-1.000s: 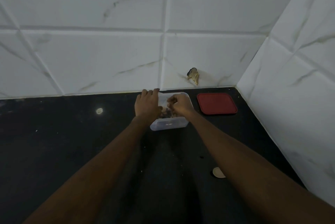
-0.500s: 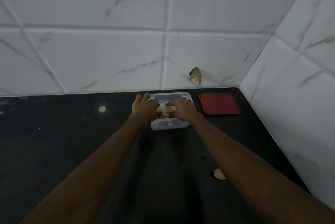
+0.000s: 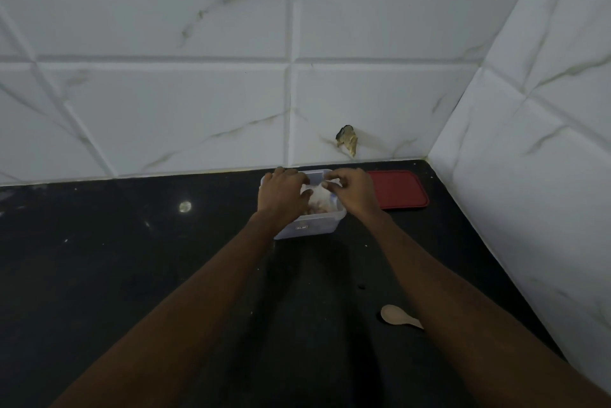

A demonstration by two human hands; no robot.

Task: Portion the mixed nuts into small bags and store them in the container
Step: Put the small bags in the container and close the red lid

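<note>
At 9 o'clock from the container, well apart from it, a small bright spot [image 3: 185, 206] shows on the dark counter [image 3: 99, 275]; what it is cannot be told. The left hand [image 3: 282, 196] lies over the left side of the clear container [image 3: 310, 227], its fingers close together and bent down onto the small bag [image 3: 318, 196]. Whether they grip the plastic or only press it cannot be told, as the tips are hidden. The bag sits inside the container, which stands against the tiled wall at 12 o'clock from the person; brownish nuts seem to show through the bag, though dimly. The right hand [image 3: 355, 193] is at the bag's right, thumb and forefinger pinching its upper edge, the other fingers curled. A red lid [image 3: 396, 189] lies flat just beside the container at 3 o'clock, and a wooden spoon [image 3: 398, 316] lies at 5 o'clock, partly behind the right forearm.

The step in hand looks like settling a filled bag into the container — storing, not scooping. Next would likely come letting go with both hands, then reaching right for the lid — provided no more bags are due.
</note>
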